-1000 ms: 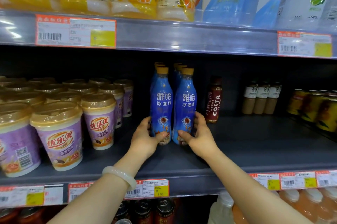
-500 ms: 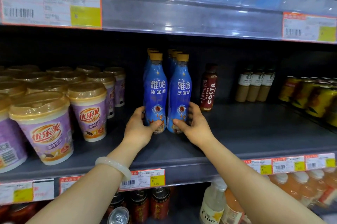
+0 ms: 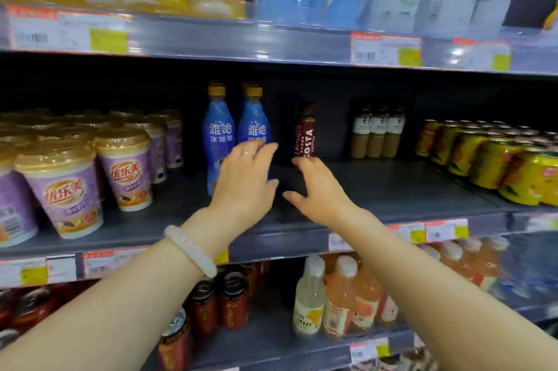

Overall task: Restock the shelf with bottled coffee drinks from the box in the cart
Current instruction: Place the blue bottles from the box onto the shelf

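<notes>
Bright overhead store lighting; glare streaks along the upper shelf rail (image 3: pixel 271 44). Deep shadow at the far back of the middle shelf (image 3: pixel 392 189). Motion blur throughout, strongest at right edge and on price tags (image 3: pixel 385 49). Wide-angle bowing of shelf lines toward the frame edges.

Two bare forearms in view, no sleeves visible up to the frame edge. Left hand (image 3: pixel 244 186): thin ring (image 3: pixel 248 154) on one finger, pale metal, small detail on top, too blurred to read. Left wrist: one bangle (image 3: pixel 190 250), smooth, rounded, translucent milky white with a faint pink tint, no clasp or markings seen, loose fit round the wrist. Right hand (image 3: pixel 320 192): no ring, no band, no watch visible on the side shown. Nails short and plain as far as the blur allows. No gloves on either hand.
</notes>
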`<state>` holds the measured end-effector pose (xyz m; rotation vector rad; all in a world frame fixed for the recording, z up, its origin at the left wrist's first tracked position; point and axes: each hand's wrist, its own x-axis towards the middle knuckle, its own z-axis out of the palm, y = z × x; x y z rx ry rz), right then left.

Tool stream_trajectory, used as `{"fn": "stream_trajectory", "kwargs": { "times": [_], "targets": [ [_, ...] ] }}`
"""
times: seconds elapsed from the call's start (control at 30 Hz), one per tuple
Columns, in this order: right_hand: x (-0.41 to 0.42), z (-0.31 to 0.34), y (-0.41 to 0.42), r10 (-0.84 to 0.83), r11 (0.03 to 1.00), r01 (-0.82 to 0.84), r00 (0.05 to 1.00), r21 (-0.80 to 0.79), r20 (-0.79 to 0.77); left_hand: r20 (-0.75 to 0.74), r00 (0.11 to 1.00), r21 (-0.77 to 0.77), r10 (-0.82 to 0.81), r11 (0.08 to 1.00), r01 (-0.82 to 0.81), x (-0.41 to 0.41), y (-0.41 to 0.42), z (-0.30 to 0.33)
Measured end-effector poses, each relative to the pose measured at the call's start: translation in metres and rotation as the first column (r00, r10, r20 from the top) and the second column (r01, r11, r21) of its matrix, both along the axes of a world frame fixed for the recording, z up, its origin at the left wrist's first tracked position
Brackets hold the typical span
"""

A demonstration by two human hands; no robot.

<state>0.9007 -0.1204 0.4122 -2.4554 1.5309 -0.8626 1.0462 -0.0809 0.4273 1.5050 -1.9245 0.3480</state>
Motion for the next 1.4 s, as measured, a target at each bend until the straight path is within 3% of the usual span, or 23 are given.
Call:
{"fn": "stream_trajectory", "kwargs": {
  "times": [0.1, 0.23, 0.47, 0.6, 0.83, 1.07, 1.4],
  "targets": [
    [-0.049, 0.001, 0.028, -0.091, 0.995, 0.083, 0.983, -0.054, -0.158, 0.291, 0.957, 0.124, 0.019, 0.991, -0.057, -0.054, 0.016, 0.001],
    [-0.132, -0.019, 0.07, -0.243, 0.97, 0.236, 0.924, -0.059, -0.296, 0.426, 0.903, 0.256, -0.058, 0.965, -0.058, -0.131, 0.043, -0.021],
    [-0.277, -0.104, 0.173, -0.328, 0.89, 0.43, 0.833, 0.15, -0.446, 0.44, 0.828, 0.427, -0.347, 0.892, 0.147, -0.285, 0.107, -0.095],
    [-0.358, -0.136, 0.236, -0.39, 0.752, 0.586, 0.765, 0.301, -0.513, 0.457, 0.734, 0.525, -0.503, 0.818, 0.233, -0.367, 0.138, -0.123],
    [-0.476, -0.148, 0.3, -0.592, 0.55, 0.754, 0.655, 0.359, -0.469, 0.425, 0.578, 0.606, -0.697, 0.693, 0.39, -0.489, 0.166, -0.143],
    [-0.568, -0.186, 0.299, -0.655, 0.429, 0.802, 0.593, 0.415, -0.469, 0.414, 0.476, 0.649, -0.776, 0.618, 0.443, -0.602, 0.147, -0.176],
    [-0.736, -0.205, 0.212, -0.648, 0.34, 0.809, 0.571, 0.479, -0.504, 0.339, 0.489, 0.747, -0.803, 0.546, 0.379, -0.76, 0.059, -0.209]
  ]
}}
